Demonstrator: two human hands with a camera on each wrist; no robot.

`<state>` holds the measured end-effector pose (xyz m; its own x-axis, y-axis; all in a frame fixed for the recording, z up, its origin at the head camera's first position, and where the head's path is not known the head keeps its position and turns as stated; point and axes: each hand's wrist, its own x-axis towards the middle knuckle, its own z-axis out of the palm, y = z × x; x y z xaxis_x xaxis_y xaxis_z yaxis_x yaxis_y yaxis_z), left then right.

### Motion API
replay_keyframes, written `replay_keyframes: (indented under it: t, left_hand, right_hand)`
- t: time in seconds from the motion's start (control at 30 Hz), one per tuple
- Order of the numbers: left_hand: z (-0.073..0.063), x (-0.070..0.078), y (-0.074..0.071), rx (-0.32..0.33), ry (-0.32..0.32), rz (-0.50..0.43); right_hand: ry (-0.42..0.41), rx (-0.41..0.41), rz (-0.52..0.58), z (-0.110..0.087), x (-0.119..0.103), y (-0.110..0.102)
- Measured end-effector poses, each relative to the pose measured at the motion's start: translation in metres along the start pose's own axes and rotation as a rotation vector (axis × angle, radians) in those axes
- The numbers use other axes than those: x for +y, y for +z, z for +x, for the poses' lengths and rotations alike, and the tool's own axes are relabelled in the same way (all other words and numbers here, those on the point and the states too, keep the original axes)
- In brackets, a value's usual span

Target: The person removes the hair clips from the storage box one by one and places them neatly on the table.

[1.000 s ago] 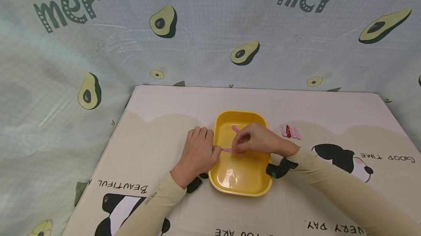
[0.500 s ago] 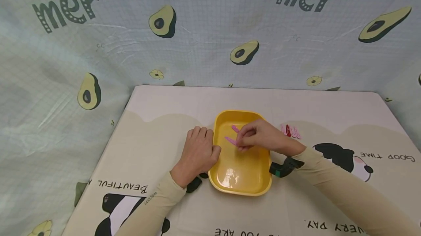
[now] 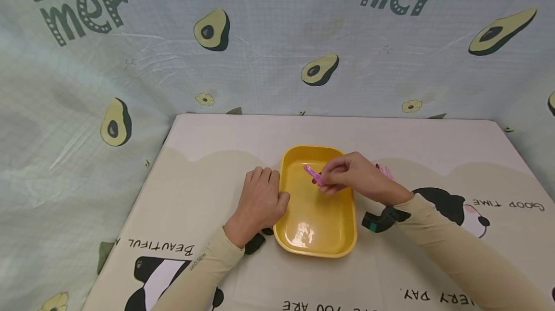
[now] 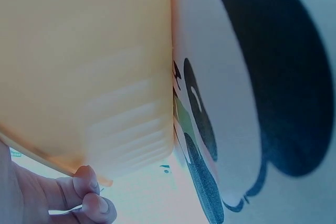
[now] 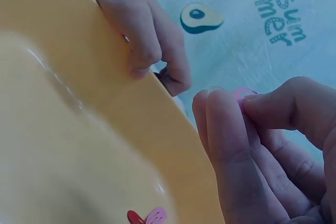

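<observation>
Clip (image 5: 242,94) now farther from left hand (image 3: 260,199)

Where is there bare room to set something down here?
Bare: the near half of the yellow tray; the table left of the left hand; the table strip between tray and backdrop. Crowded: the tray's far half, where the right hand pinches a pink clip near a red clip and another pink clip, and right of the tray, where more clips lie.

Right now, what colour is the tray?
The tray is plain, glossy yellow, clearest in the head view.
</observation>
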<state>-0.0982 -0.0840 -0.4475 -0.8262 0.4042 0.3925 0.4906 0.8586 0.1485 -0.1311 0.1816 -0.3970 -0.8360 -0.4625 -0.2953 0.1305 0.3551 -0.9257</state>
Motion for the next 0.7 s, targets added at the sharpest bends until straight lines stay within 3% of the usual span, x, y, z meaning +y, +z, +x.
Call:
replay_keyframes:
  t: [0.7]
  left_hand:
    - [0.001, 0.001, -0.001, -0.031, -0.012, -0.015]
  right_hand:
    - [-0.029, 0.188, 0.122, -0.018, 0.006, -0.017]
